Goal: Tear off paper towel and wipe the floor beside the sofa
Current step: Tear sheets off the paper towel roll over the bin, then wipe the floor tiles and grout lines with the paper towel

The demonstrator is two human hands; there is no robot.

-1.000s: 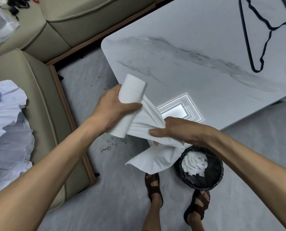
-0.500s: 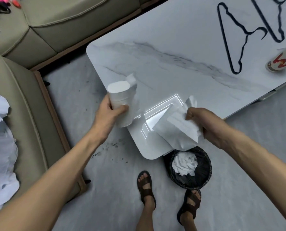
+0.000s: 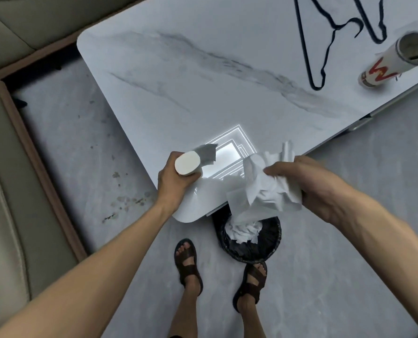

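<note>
My feet stand on the floor in brown sandals. Just ahead of the right foot sits a black bin, its far side tucked under the table corner. It holds a white crumpled wad.

Above the bin, my right hand grips a sheet of paper towel with fingers and thumb curled round it. The sheet is white, heavily creased and bunched. One loose end stands up above the hand; another hangs down toward the bin. It is detached from the roll.

My left hand is wrapped round the roll, which is held upright over the near table corner. The roll is white and slim, with its flat oval end toward me. A short ragged tail of paper sticks out on its far side.

The table is white marble with grey veins, and a bright rectangular light reflection lies between my hands.

Left of the table, the grey floor shows dark spots and smears beside the beige sofa, which has a wooden base edge.

At the far right of the table lie two black hangers. Just right of them is a white cup with red and yellow marking.
</note>
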